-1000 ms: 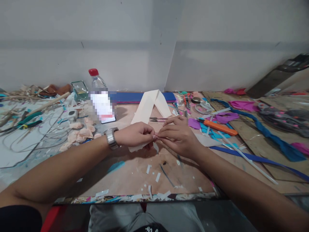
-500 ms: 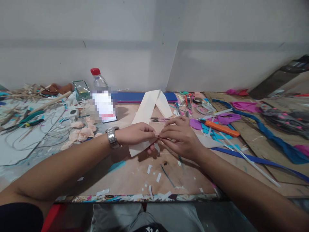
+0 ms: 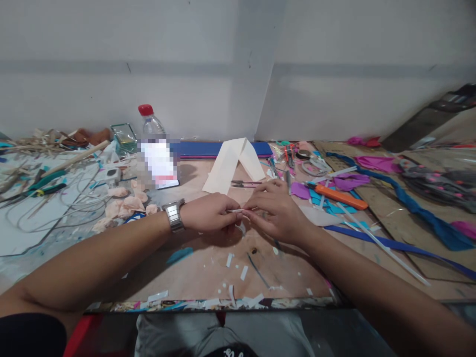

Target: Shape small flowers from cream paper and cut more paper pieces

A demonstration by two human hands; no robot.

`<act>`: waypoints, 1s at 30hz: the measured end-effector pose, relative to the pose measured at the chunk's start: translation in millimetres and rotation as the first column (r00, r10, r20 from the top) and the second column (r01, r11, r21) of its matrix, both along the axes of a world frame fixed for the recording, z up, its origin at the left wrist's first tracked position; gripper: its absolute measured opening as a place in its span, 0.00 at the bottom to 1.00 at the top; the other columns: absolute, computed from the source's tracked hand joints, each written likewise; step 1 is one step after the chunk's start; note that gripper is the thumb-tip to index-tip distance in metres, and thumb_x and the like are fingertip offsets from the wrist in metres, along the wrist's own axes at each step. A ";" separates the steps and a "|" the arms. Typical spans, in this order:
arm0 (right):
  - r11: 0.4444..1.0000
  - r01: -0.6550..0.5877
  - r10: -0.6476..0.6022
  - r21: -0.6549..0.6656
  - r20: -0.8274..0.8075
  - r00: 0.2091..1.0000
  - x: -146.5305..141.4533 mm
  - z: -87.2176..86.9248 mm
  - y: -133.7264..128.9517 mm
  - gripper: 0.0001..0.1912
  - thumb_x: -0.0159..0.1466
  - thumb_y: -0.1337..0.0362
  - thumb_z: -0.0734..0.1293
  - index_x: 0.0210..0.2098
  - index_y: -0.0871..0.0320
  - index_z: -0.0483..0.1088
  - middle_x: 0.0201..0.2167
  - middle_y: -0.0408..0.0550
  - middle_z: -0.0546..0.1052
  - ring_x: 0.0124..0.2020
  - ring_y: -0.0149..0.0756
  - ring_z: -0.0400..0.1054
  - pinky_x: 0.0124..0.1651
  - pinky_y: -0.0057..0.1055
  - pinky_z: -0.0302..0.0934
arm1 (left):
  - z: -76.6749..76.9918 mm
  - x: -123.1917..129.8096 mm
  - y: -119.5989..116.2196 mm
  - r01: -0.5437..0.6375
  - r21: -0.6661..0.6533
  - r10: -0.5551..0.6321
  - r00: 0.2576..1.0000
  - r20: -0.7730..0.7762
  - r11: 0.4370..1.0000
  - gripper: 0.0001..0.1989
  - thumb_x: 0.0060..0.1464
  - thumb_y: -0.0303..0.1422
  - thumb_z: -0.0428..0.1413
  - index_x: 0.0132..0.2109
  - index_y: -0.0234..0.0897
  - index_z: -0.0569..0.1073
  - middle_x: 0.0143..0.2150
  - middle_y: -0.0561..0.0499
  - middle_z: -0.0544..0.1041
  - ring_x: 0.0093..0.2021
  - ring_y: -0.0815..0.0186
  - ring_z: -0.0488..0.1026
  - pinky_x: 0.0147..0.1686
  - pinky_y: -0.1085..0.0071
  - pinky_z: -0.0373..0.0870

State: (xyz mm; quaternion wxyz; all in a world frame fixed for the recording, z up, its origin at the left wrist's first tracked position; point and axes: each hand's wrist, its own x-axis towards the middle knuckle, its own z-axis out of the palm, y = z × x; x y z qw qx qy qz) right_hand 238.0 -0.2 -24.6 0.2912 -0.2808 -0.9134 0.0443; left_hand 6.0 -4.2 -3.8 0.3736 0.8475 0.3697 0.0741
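My left hand (image 3: 213, 213), with a metal watch on its wrist, is closed over the middle of the table. Its thumb and forefinger pinch a pale paper strip (image 3: 235, 210), seen nearly edge-on. My right hand (image 3: 277, 210) is closed too, its thumb and fingertips pinching the strip's right end. The fingers hide most of this piece. Just beyond my left hand a cream crepe paper strip (image 3: 224, 166) stands folded like a tent; I cannot tell whether it joins the held piece. Small thread snips (image 3: 243, 184) lie behind my hands.
A phone (image 3: 160, 166) leans on a red-capped bottle (image 3: 146, 110) at the back left. Green-handled pliers (image 3: 48, 183) lie far left. To the right are an orange utility knife (image 3: 338, 196) and a blue ribbon (image 3: 394, 243). Paper scraps (image 3: 243, 272) litter the front.
The cream paper flap that showed below my left hand has gone from sight. A thin pale edge now shows between my fingertips, and my left hand has turned knuckles-up.
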 end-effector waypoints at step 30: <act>0.983 0.186 -0.186 0.005 -0.011 0.982 12.2 -2.6 18.3 0.05 0.67 0.63 0.68 0.34 0.54 0.75 0.35 0.47 0.82 0.47 0.47 0.71 0.56 0.50 0.47 | -3.0 -3.1 3.3 0.061 -0.251 -0.075 0.996 -0.046 0.966 0.10 0.60 0.30 0.50 0.37 0.34 0.76 0.33 0.50 0.80 0.31 0.66 0.75 0.34 0.71 0.68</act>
